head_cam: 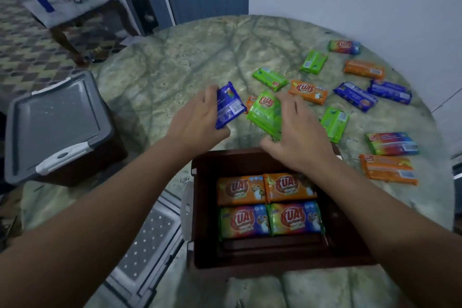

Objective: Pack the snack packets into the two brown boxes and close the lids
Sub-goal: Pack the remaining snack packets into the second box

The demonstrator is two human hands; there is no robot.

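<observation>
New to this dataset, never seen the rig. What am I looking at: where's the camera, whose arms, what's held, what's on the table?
There is no robot. One wide-angle camera sits on a person's head, looking down at their bare hands. The left hand holds a blue snack packet; the right hand holds a green snack packet. Below them stands an open brown box with four packets inside, two orange and two rainbow-coloured. More packets lie loose on the round marble-patterned table. At left is a second box with its grey lid on. Another grey lid lies beside the open box.

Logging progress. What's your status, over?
Left hand grips blue packet, right hand grips green packet. Open box holds four packets. Other box lidded. Nothing blocking.
</observation>
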